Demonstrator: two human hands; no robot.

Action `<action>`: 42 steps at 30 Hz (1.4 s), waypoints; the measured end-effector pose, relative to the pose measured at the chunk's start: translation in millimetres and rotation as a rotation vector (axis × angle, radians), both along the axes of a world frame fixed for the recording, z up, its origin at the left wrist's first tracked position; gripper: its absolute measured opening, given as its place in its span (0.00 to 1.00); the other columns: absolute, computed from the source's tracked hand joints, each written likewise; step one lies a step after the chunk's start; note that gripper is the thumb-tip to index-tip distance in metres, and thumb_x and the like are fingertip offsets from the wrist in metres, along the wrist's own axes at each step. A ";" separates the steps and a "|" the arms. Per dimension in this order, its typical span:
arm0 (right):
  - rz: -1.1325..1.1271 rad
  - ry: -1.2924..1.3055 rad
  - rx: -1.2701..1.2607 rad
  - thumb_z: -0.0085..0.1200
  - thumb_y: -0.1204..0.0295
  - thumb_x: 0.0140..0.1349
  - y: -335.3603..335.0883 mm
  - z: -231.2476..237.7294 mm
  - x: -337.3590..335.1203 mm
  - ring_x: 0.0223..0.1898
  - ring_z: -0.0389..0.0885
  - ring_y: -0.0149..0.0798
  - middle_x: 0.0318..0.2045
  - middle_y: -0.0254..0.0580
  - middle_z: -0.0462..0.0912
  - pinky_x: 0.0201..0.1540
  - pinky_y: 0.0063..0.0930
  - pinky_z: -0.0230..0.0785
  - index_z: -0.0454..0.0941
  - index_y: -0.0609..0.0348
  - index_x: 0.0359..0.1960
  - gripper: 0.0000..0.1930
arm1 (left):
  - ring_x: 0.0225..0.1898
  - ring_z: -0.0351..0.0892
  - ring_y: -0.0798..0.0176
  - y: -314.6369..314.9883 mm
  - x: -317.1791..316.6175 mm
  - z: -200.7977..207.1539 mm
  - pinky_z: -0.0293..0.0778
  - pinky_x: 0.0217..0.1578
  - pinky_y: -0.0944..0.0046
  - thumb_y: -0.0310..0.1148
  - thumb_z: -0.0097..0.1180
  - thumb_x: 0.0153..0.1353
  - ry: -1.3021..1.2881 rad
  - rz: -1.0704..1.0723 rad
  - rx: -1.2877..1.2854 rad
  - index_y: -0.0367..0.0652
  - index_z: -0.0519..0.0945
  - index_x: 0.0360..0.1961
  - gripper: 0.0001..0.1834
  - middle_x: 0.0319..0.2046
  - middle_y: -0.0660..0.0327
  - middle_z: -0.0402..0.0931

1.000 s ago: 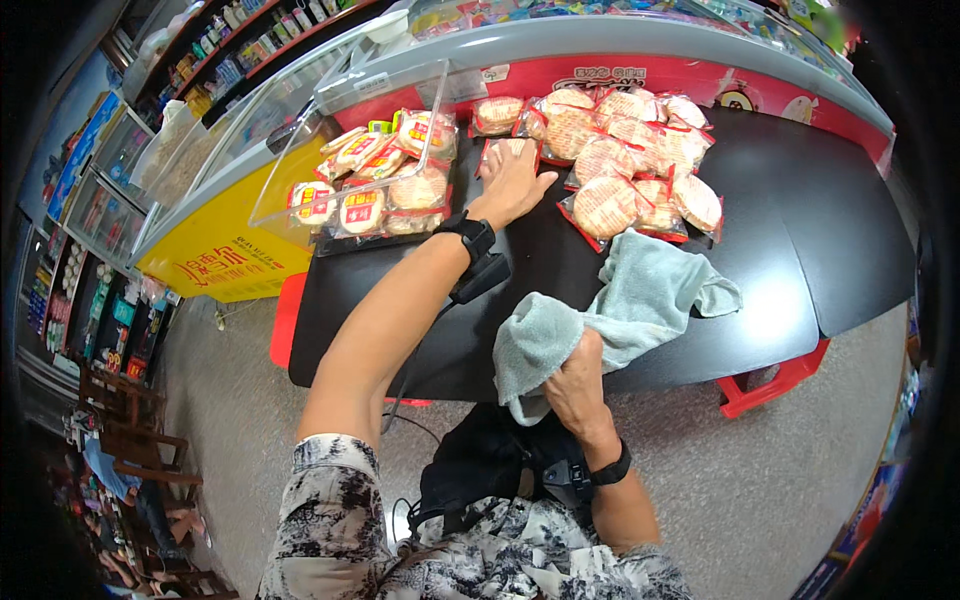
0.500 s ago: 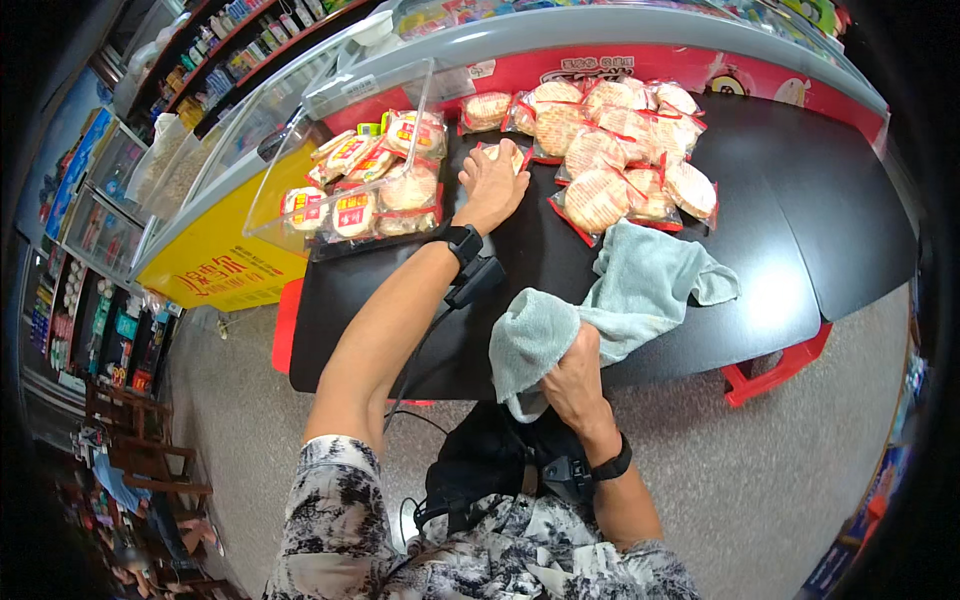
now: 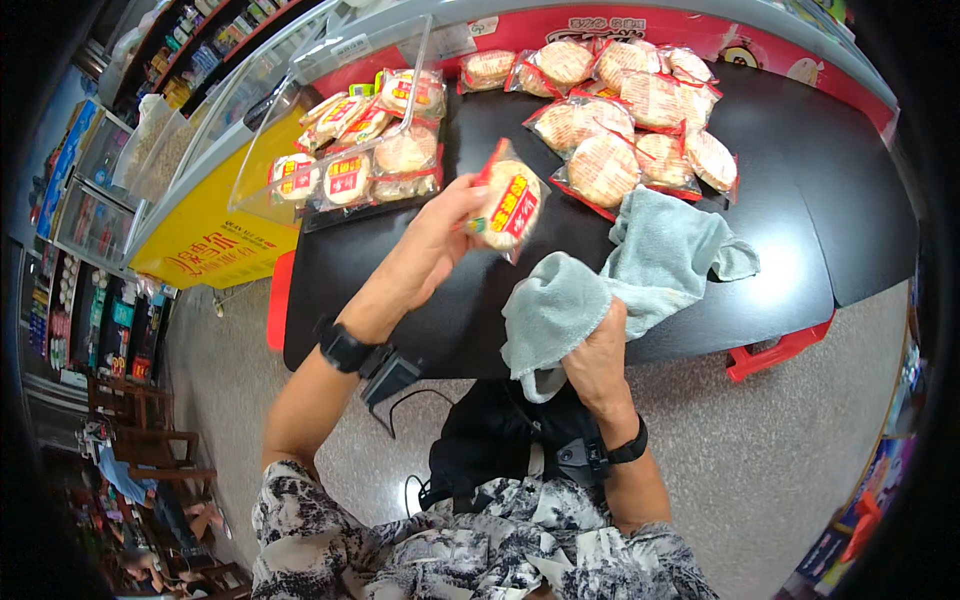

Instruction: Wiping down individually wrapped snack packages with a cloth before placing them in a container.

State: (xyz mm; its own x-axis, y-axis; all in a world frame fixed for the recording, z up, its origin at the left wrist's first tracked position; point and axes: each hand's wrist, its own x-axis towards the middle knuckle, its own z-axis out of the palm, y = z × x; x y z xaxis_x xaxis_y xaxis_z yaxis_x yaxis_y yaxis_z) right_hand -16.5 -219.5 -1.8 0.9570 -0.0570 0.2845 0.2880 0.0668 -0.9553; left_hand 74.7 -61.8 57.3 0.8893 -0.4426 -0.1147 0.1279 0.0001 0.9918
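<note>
Between the thumb and fingers of my left hand (image 3: 440, 235) is a packet of round crackers (image 3: 510, 205), raised above the black table with its red label facing up. My right hand (image 3: 598, 365) grips a bunched pale green cloth (image 3: 560, 305), whose loose end trails across the table to the right. Beyond the cloth lies a loose pile of similar cracker packets (image 3: 605, 170) in clear wrap with red edges. At the far left, a clear plastic bin (image 3: 418, 60) on a black base holds several more packets (image 3: 345, 178), some stacked upright.
The black table (image 3: 400, 300) has a rounded near edge above red stool parts (image 3: 780, 350). A freezer with a red front panel (image 3: 500, 35) borders its far side. A yellow-sided case (image 3: 220, 240) stands left. Shelves of goods (image 3: 205, 50) are at the far left.
My left hand has lifted a cracker packet off the table and drawn it nearer, turning its label up. My right hand still holds the cloth in about the same place.
</note>
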 end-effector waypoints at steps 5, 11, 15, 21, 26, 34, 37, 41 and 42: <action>-0.213 0.000 0.104 0.54 0.75 0.52 7.8 5.1 -5.6 0.34 0.75 0.28 0.31 0.37 0.78 0.39 0.22 0.67 0.72 0.66 0.38 0.12 | 0.55 0.64 0.55 28.7 -36.3 -11.4 0.57 0.56 0.53 0.43 0.35 0.61 0.441 0.071 -0.558 0.37 0.60 0.56 0.26 0.54 0.52 0.63; -0.073 0.079 0.135 0.60 0.73 0.47 1.3 3.6 -3.2 0.42 0.72 0.31 0.40 0.40 0.74 0.46 0.25 0.64 0.68 0.65 0.43 0.21 | 0.57 0.60 0.52 30.2 -63.5 -38.0 0.55 0.57 0.50 0.47 0.31 0.63 0.486 0.126 -0.658 0.37 0.56 0.58 0.29 0.56 0.49 0.60; -0.086 0.066 -0.018 0.63 0.70 0.43 6.8 -0.7 1.2 0.43 0.71 0.36 0.41 0.42 0.72 0.48 0.30 0.62 0.67 0.64 0.44 0.25 | 0.51 0.67 0.63 27.2 -77.5 -55.9 0.62 0.52 0.63 0.39 0.43 0.61 0.362 0.096 -0.591 0.37 0.61 0.55 0.24 0.50 0.57 0.66; 0.003 -0.059 -0.468 0.65 0.67 0.39 5.1 -8.9 5.1 0.43 0.69 0.48 0.40 0.49 0.71 0.47 0.36 0.60 0.65 0.64 0.47 0.32 | 0.53 0.63 0.66 24.8 -80.8 -52.0 0.58 0.53 0.67 0.30 0.48 0.57 0.305 0.052 -0.456 0.35 0.57 0.57 0.27 0.51 0.59 0.64; -0.021 0.056 -0.295 0.64 0.68 0.40 6.1 1.0 11.2 0.44 0.69 0.47 0.40 0.49 0.70 0.48 0.34 0.60 0.68 0.65 0.44 0.28 | 0.55 0.61 0.67 23.7 -83.2 -54.2 0.56 0.55 0.67 0.30 0.52 0.56 0.169 -0.012 -0.336 0.36 0.56 0.58 0.30 0.53 0.59 0.63; -0.171 0.204 -0.151 0.63 0.69 0.45 -0.8 -19.0 -7.8 0.49 0.65 0.41 0.45 0.45 0.67 0.54 0.32 0.55 0.65 0.62 0.49 0.29 | 0.50 0.65 0.71 19.1 -84.5 -49.8 0.61 0.51 0.69 0.29 0.56 0.54 0.114 0.018 -0.184 0.38 0.59 0.57 0.30 0.50 0.62 0.66; -0.183 0.224 -0.210 0.63 0.70 0.45 -2.2 -23.2 -8.8 0.49 0.66 0.39 0.46 0.45 0.67 0.54 0.31 0.56 0.63 0.62 0.50 0.30 | 0.48 0.66 0.72 17.5 -84.5 -60.2 0.62 0.50 0.70 0.29 0.55 0.55 0.106 0.139 -0.341 0.38 0.62 0.54 0.26 0.47 0.62 0.68; -0.203 0.230 -0.046 0.63 0.71 0.45 -1.5 -22.3 -10.9 0.48 0.69 0.37 0.45 0.43 0.69 0.53 0.30 0.59 0.62 0.62 0.50 0.30 | 0.47 0.69 0.69 19.3 -85.1 -59.5 0.66 0.49 0.66 0.30 0.51 0.58 0.137 0.326 -0.602 0.39 0.65 0.51 0.20 0.46 0.60 0.70; -0.132 0.241 -0.024 0.61 0.73 0.47 -1.7 -20.7 -10.6 0.47 0.70 0.35 0.46 0.43 0.70 0.52 0.28 0.61 0.62 0.63 0.50 0.29 | 0.47 0.71 0.67 17.8 -85.0 -58.4 0.67 0.48 0.64 0.30 0.50 0.58 0.141 0.373 -0.613 0.39 0.64 0.51 0.20 0.47 0.59 0.70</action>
State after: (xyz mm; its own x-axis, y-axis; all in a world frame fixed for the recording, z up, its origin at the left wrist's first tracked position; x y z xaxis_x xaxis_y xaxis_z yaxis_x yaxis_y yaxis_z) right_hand -27.1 -221.2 -22.5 0.9819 -0.1818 0.0524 0.0569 0.0198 -0.9982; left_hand -10.3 -43.9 -1.1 0.9885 -0.1349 -0.0678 0.1374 0.6181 0.7740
